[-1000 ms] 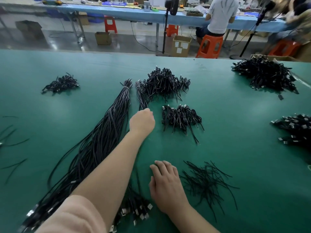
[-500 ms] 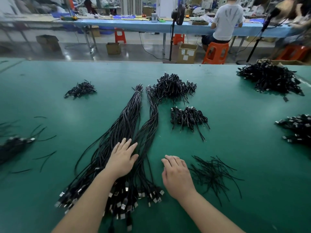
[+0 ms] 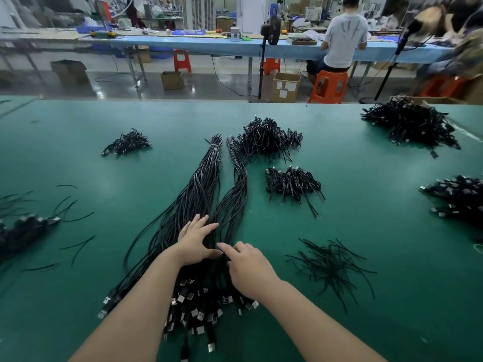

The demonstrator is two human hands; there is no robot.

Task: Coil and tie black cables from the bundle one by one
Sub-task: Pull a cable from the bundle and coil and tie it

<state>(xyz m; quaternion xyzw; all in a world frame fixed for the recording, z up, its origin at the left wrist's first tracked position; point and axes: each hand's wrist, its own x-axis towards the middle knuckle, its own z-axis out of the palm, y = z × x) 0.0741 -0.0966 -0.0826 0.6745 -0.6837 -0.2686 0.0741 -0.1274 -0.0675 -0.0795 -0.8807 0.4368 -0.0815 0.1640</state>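
Spread left hand (image 3: 194, 241) pressing, right hand (image 3: 248, 265) fingering, neither gripping, the long limp black cable bundle (image 3: 198, 205) — light, tangle-prone — best pinched near its metal plugs (image 3: 198, 309).

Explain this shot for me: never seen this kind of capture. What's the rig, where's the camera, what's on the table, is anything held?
There is no robot here. A person wears one wide-angle camera on the head, looking forward and down at their two bare hands.

The green table carries a long bundle of black cables, with plug ends fanned out near the person. Farther off lie piles of coiled cables, and to the right a loose scatter of thin black ties.

The left hand rests flat on the bundle with fingers spread. The right hand reaches in beside it, fingertips touching the cables. Neither hand plainly grips anything yet; no single cable is pulled free.
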